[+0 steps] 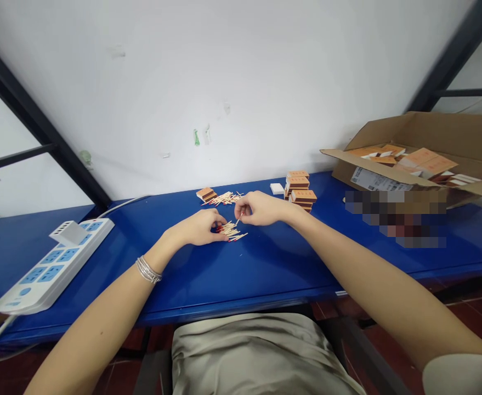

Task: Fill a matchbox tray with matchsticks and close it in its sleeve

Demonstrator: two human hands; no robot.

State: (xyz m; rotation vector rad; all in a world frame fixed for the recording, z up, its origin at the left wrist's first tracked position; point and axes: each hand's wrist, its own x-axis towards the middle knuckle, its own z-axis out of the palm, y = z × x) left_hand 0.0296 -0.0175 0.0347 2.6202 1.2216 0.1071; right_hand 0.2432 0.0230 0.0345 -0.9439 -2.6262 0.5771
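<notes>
A loose bunch of matches point(233, 232) with red heads lies on the blue table, most heads pointing left. My left hand point(202, 226) curls around the head end, thumb in front and fingers behind, closed on the matches. Just above the bunch, my right hand point(261, 208) pinches a single match point(238, 220) between thumb and fingertips; part of it is hidden. Behind my hands lies a second pile of matches point(226, 198), beside an orange-and-brown matchbox point(206, 194).
Matchboxes point(302, 196) stand stacked right of my right hand, near a small white box point(277, 188). A cardboard carton point(383, 178) of matchboxes sits at the right, with a blurred patch before it. A white power strip point(55, 269) lies at the left. The wall borders the table's back.
</notes>
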